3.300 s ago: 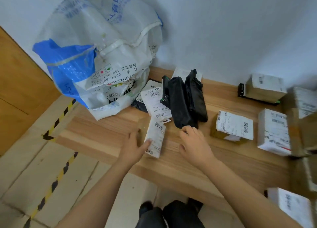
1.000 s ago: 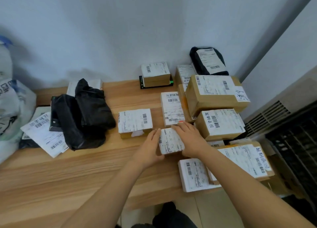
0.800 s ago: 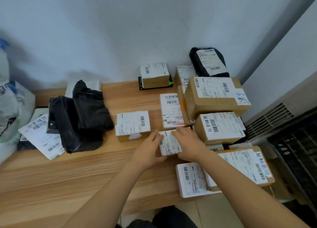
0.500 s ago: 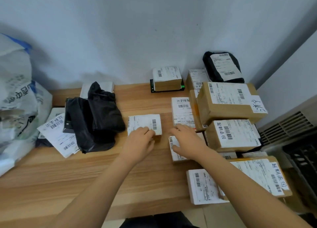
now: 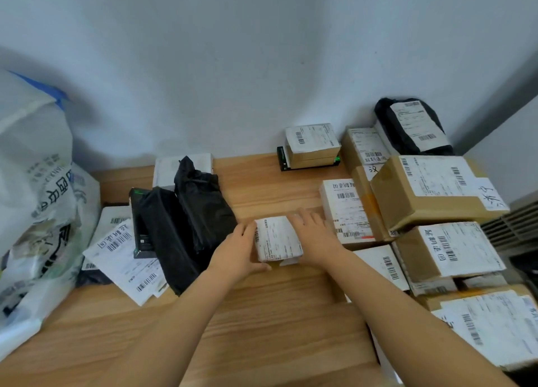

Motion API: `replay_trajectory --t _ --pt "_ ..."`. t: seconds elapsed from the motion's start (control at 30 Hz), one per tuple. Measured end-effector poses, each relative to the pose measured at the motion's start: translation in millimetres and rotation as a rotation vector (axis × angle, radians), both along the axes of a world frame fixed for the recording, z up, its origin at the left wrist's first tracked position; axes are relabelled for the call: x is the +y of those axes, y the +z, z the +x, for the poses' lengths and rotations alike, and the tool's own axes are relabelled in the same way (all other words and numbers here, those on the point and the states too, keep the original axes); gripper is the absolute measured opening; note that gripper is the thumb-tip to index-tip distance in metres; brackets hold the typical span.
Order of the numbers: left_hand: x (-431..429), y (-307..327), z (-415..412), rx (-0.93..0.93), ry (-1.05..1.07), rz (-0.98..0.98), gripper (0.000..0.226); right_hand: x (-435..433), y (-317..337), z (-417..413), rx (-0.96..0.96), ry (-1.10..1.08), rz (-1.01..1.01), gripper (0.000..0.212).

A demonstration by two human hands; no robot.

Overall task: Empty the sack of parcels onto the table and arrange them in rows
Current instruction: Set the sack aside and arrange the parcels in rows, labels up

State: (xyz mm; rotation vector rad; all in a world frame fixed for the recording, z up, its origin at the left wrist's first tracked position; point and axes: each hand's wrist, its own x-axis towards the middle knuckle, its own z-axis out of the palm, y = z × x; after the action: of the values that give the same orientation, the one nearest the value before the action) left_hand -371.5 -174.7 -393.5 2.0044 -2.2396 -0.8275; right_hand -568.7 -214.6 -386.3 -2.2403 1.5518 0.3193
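Note:
A small box with a white label [image 5: 277, 242] sits mid-table on the wooden table [image 5: 262, 328], tilted up slightly. My left hand [image 5: 237, 254] grips its left side and my right hand [image 5: 314, 235] presses its right side. The white and blue woven sack [image 5: 35, 206] slumps at the far left. Black plastic bags [image 5: 189, 226] and flat white mailers [image 5: 125, 258] lie in a loose heap beside the sack. Labelled cardboard boxes [image 5: 431, 191] stand packed together along the right.
A small box on a black device [image 5: 310, 148] stands against the back wall. A black bagged parcel [image 5: 413, 127] tops the far right corner. A grey vent unit [image 5: 518, 223] borders the table's right edge. Bare wood shows in the front middle.
Both hands left the small parcel set down by the right-hand boxes. They moved left onto the labelled box in the middle, which now sits turned and tilted between them.

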Motion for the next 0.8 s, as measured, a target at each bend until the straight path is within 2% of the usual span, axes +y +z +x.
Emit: replay_trajectory --t 0.17,0.4,0.57,0.7,0.8 --pt "-5.9 -10.2 3.4 0.088 -0.01 0.042 0.099 -7.3 -2.2 7.3 0.076 0.01 0.001 0.117" --pt "-24.3 -6.5 5.3 0.245 0.05 -0.089 0.073 -27.1 12.0 6.7 -0.05 -0.038 -0.137 0.108" --pt "-53.8 11.7 -10.3 0.287 0.119 -0.286 0.067 -44.9 26.9 -5.0 -0.138 -0.252 -0.367 0.104" --pt "-76.2 22.4 -36.6 0.342 0.049 -0.24 0.067 -58.9 35.1 -27.4 -0.142 -0.453 -0.528 0.101" --pt "-88.0 27.3 -54.9 0.36 -0.014 -0.243 0.073 -67.9 39.6 -42.0 -0.142 -0.506 -0.541 0.101"
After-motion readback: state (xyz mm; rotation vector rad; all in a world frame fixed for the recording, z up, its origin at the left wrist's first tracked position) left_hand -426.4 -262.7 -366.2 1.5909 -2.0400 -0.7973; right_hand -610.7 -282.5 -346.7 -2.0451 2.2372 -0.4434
